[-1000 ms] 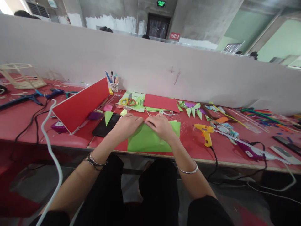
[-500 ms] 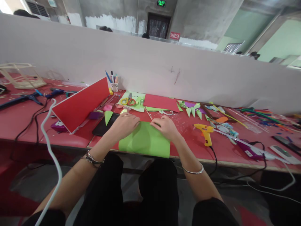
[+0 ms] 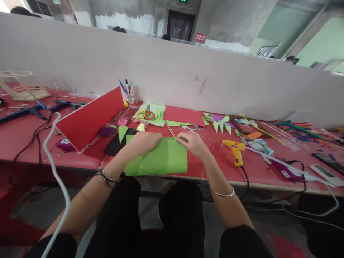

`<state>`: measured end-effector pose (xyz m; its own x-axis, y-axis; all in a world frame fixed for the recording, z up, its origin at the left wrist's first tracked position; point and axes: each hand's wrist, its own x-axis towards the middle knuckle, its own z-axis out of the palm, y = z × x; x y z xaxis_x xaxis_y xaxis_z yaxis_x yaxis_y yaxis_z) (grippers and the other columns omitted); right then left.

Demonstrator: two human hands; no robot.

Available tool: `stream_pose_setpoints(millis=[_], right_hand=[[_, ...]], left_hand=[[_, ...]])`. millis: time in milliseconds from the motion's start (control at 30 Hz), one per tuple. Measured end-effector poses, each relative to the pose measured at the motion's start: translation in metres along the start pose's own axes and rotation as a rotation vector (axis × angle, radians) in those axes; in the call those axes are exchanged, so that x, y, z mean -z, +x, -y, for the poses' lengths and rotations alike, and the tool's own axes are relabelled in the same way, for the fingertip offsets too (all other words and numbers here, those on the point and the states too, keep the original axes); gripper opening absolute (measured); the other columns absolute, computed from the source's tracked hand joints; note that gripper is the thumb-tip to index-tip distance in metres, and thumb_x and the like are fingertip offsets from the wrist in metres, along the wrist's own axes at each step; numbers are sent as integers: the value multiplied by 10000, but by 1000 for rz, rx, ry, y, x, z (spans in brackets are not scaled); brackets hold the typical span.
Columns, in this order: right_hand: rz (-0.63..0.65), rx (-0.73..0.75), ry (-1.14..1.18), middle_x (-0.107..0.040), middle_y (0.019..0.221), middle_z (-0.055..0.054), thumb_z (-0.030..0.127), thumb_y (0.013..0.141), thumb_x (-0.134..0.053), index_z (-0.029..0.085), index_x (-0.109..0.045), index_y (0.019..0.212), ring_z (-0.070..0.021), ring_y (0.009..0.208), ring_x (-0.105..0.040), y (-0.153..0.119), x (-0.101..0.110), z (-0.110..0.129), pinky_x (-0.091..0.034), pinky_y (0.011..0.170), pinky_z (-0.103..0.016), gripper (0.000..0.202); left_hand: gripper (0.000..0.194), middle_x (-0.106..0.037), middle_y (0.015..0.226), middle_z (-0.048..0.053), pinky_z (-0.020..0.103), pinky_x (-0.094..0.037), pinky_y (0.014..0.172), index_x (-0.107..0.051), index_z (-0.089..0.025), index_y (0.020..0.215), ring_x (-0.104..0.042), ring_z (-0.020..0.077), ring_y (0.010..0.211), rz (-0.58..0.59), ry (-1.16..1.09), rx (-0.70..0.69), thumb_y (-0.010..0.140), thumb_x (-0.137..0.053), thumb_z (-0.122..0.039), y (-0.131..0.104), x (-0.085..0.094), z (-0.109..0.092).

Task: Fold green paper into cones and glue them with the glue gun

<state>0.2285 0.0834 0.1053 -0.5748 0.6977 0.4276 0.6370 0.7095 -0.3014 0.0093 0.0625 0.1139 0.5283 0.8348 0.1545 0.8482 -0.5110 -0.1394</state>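
A sheet of green paper lies at the table's front edge, its near edge curving over. My left hand is on its far left part, fingers bent and pressed together at the far edge. My right hand pinches the far right corner between thumb and fingers. Left of the sheet, a green paper cone rests on a black phone-like slab. Behind my hands lie red paper and scissors with yellow and orange handles.
A yellow glue gun with its cord is on the right. A red board leans at the left, near a white cable. A pen cup stands by the partition. Green leaf-like paper pieces lie behind right.
The green sheet has shifted left, and its left side now reaches farther out beneath my left hand. My right hand has moved slightly right, still at the corner.
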Motion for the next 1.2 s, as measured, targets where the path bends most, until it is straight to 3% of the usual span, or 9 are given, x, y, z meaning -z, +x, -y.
stream_pose_setpoints(millis=[100, 200, 367, 600, 700, 833, 1000, 1200], right_hand=[[-2, -70, -90, -589, 608, 17, 325, 871, -440, 178, -584, 723, -108, 533, -468, -5, 3, -12, -304, 648, -244, 254], [-61, -162, -202, -566, 593, 8, 274, 858, -452, 174, -581, 726, -122, 538, -467, -10, 2, -20, -312, 632, -254, 210], [-121, -182, -175, -613, 900, -70, 236, 868, -410, 170, -592, 935, -176, 807, -545, -19, -13, -12, -382, 721, -284, 206], [202, -170, -62, -496, 1243, -121, 377, 891, -358, 173, -478, 1234, -220, 1135, -458, -19, -64, 12, -373, 920, -349, 417], [327, -178, -83, -440, 1311, -137, 446, 885, -336, 182, -470, 1250, -245, 1196, -415, -16, -84, 17, -347, 955, -390, 470], [344, -186, -104, -356, 1386, -126, 480, 878, -325, 200, -416, 1298, -258, 1283, -304, -23, -98, 21, -275, 1011, -438, 513], [337, -169, -90, -258, 1443, -69, 529, 865, -304, 252, -329, 1350, -228, 1328, -215, -50, -96, 32, -199, 1056, -447, 559], [291, -201, -81, -278, 1436, -18, 515, 865, -323, 335, -325, 1341, -222, 1317, -246, -74, -86, 45, -215, 1051, -446, 509]], left_hand=[[231, -615, 688, 48, 235, -298, 510, -559, -147, 876, -548, 157, 592, -2, -20, 7, 886, -338, -216, 0, -1, 4], [220, -626, 709, 62, 235, -319, 522, -564, -139, 889, -570, 167, 625, 47, -32, 26, 872, -350, -186, 7, -13, 6], [257, -643, 741, 92, 245, -376, 531, -587, -135, 903, -614, 200, 652, 127, -68, 44, 879, -351, -234, 33, -51, 10], [227, -647, 804, 160, 318, -442, 619, -581, -101, 969, -635, 268, 771, 92, -48, 166, 843, -409, -179, 55, -91, 8], [228, -643, 833, 167, 340, -443, 661, -572, -91, 975, -627, 272, 807, 54, -41, 194, 846, -406, -180, 57, -97, 4], [223, -641, 846, 172, 332, -432, 685, -573, -84, 977, -618, 256, 823, 36, -46, 209, 831, -414, -141, 59, -98, 3], [252, -639, 834, 166, 324, -418, 670, -574, -82, 1001, -611, 255, 815, 30, -54, 197, 831, -394, -131, 59, -101, 6], [289, -630, 872, 167, 359, -407, 711, -577, -88, 1026, -578, 265, 869, 7, -50, 155, 832, -364, -102, 61, -105, 8]])
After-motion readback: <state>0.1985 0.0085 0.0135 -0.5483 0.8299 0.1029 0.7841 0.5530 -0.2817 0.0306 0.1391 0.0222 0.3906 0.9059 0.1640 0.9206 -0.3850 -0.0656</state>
